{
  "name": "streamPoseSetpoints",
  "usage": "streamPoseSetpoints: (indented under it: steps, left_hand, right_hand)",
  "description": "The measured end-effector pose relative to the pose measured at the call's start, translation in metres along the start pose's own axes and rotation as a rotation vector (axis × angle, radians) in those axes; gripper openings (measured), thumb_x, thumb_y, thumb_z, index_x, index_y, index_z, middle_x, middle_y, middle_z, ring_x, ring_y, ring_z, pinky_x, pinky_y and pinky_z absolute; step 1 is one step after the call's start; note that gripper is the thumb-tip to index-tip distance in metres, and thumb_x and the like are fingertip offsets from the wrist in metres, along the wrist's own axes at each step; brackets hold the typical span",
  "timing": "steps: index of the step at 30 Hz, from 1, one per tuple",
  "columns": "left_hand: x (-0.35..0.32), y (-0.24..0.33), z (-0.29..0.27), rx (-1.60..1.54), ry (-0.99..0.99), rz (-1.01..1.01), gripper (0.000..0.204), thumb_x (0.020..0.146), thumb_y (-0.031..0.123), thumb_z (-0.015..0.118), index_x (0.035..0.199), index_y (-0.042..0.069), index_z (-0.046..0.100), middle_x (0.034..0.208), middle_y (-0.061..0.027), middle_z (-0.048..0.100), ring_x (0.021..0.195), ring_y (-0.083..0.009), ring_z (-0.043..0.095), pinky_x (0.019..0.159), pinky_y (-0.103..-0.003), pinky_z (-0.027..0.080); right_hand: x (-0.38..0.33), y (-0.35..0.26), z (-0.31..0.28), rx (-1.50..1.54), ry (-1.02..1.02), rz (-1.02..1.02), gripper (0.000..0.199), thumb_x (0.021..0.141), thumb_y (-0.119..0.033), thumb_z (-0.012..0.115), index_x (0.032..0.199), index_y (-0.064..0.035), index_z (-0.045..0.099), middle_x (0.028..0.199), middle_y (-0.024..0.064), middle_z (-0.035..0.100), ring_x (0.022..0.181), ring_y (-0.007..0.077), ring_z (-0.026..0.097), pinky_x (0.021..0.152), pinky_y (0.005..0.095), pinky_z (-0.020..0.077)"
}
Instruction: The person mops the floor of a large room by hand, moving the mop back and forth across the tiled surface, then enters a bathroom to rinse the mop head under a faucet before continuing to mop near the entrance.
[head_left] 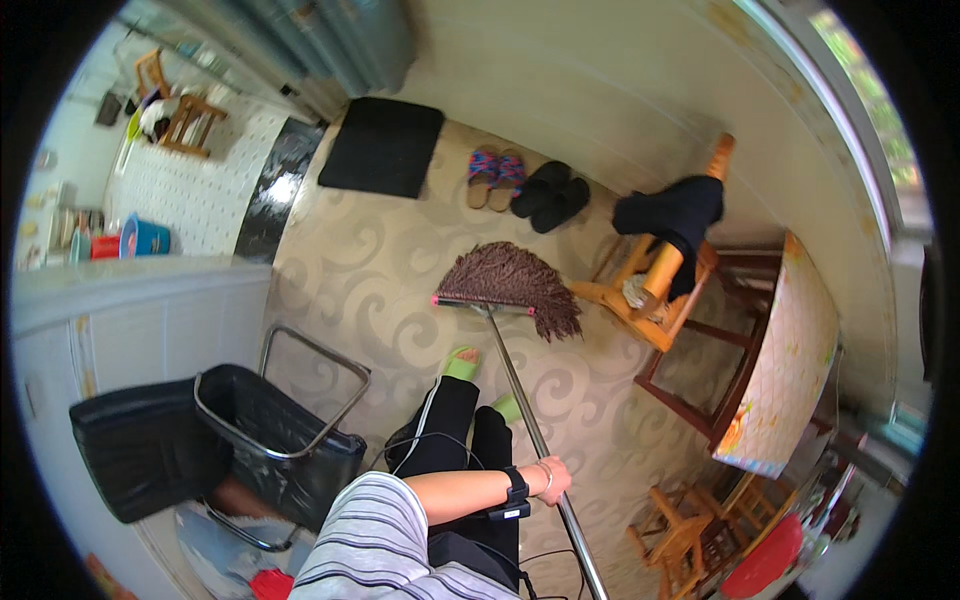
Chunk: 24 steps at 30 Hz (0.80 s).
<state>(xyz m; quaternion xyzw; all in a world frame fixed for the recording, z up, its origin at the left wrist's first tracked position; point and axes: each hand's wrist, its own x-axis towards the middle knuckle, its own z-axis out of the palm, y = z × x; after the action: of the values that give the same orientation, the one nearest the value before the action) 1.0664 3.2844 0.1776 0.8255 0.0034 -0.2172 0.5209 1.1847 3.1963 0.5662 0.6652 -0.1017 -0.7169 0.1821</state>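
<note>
My left hand [552,481] is closed around the metal pole of a mop [521,390], with my forearm crossing in front of my body from the left. A dark band with a small black device sits on that wrist. The pole slants from the lower edge up to a wide flat mop head [508,277], whose brown strands lie fanned out on the patterned floor [360,270]. Pink ends show on the head's bar. My feet in green slippers [461,364] stand just behind the mop head. My right hand is not in view.
At left stands a black chair [280,430] with metal arms. Ahead lie a black mat [382,147], colourful slippers [495,178] and black slippers [550,195]. On the right are a wooden chair [655,325] with dark cloth, a table [785,365] and small wooden stools [680,540].
</note>
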Motion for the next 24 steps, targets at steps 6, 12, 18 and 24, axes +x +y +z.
streamPoseSetpoints:
  steps: [6,12,18,24]
  left_hand:
    - [-0.046,-0.037,-0.024,-0.083,0.368,-0.184,0.017,0.06,0.028,0.065,0.065,0.011,0.065,0.067,-0.005,0.061,0.076,-0.0229,0.057,0.075,-0.032,0.039]
    - [-0.085,-0.093,-0.026,-0.063,0.666,-0.343,0.016,0.058,0.029,0.067,0.063,0.014,0.062,0.066,-0.0037,0.059,0.076,-0.0225,0.055,0.071,-0.036,0.042]
    - [-0.117,-0.193,-0.028,0.096,0.724,-0.692,0.015,0.06,0.028,0.064,0.066,0.014,0.065,0.066,-0.0061,0.059,0.074,-0.0257,0.059,0.067,-0.037,0.047]
    - [-0.187,-0.263,-0.044,0.069,0.769,-0.94,0.019,0.059,0.02,0.066,0.076,0.012,0.064,0.088,-0.0062,0.06,0.094,-0.0242,0.053,0.092,-0.034,0.034]
  right_hand:
    - [0.003,-0.06,-0.02,-0.322,0.149,0.115,0.006,0.074,-0.004,0.054,0.072,-0.0018,0.049,0.047,0.0035,0.045,0.034,0.0139,0.04,0.031,0.0312,0.0281]
    - [0.028,-0.129,-0.039,-0.661,0.278,-0.488,0.017,0.075,-0.012,0.057,0.064,0.002,0.057,0.051,0.0171,0.052,0.049,0.0256,0.056,0.042,0.0386,0.0381]
    - [0.09,-0.236,-0.027,-1.132,0.45,-0.434,0.023,0.07,-0.018,0.059,0.06,0.0032,0.053,0.052,0.0179,0.055,0.047,0.0288,0.058,0.045,0.0366,0.0465]
    - [0.173,-0.317,-0.005,-1.157,0.341,-0.596,0.019,0.069,-0.015,0.057,0.064,0.0033,0.054,0.051,0.0169,0.055,0.047,0.0279,0.058,0.045,0.0361,0.0462]
